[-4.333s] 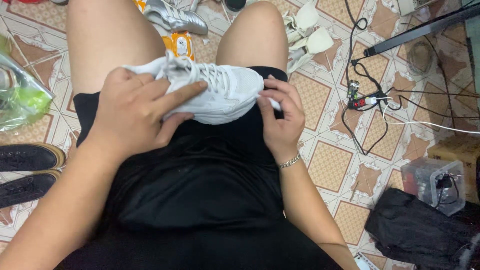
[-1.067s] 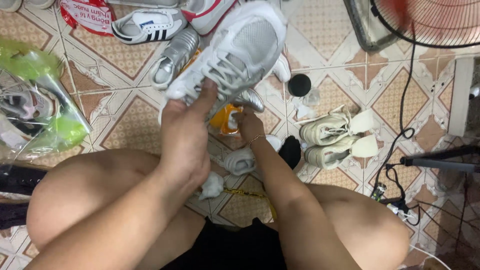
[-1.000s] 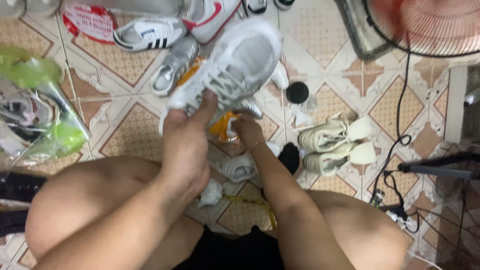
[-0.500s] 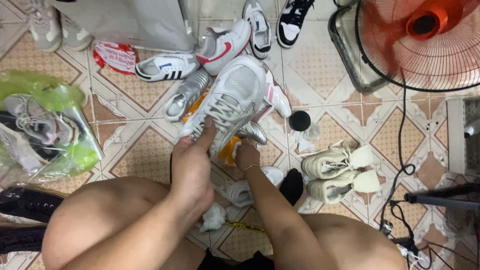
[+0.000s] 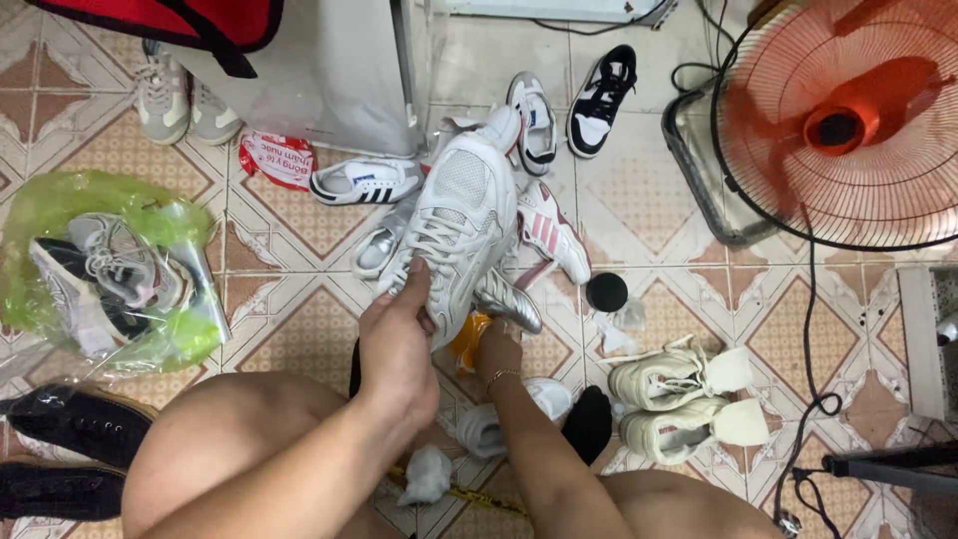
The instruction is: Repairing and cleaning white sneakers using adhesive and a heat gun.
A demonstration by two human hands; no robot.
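White mesh sneaker (image 5: 461, 225) clamped in your left hand (image 5: 397, 344); right hand (image 5: 496, 349), beneath it, closed on something orange.

The held sneaker (image 5: 454, 225) stood raised over the middle of the tiled floor (image 5: 299, 339), gripped at its heel by the left hand (image 5: 397, 349); the right hand (image 5: 496, 349) sat just right of it and lower, near the floor. A bag of shoes (image 5: 100, 269) lay well to the left. A standing fan (image 5: 848, 120) stood far right, with a pair of sneakers (image 5: 669, 399) before it. More shoes lay behind the held one.
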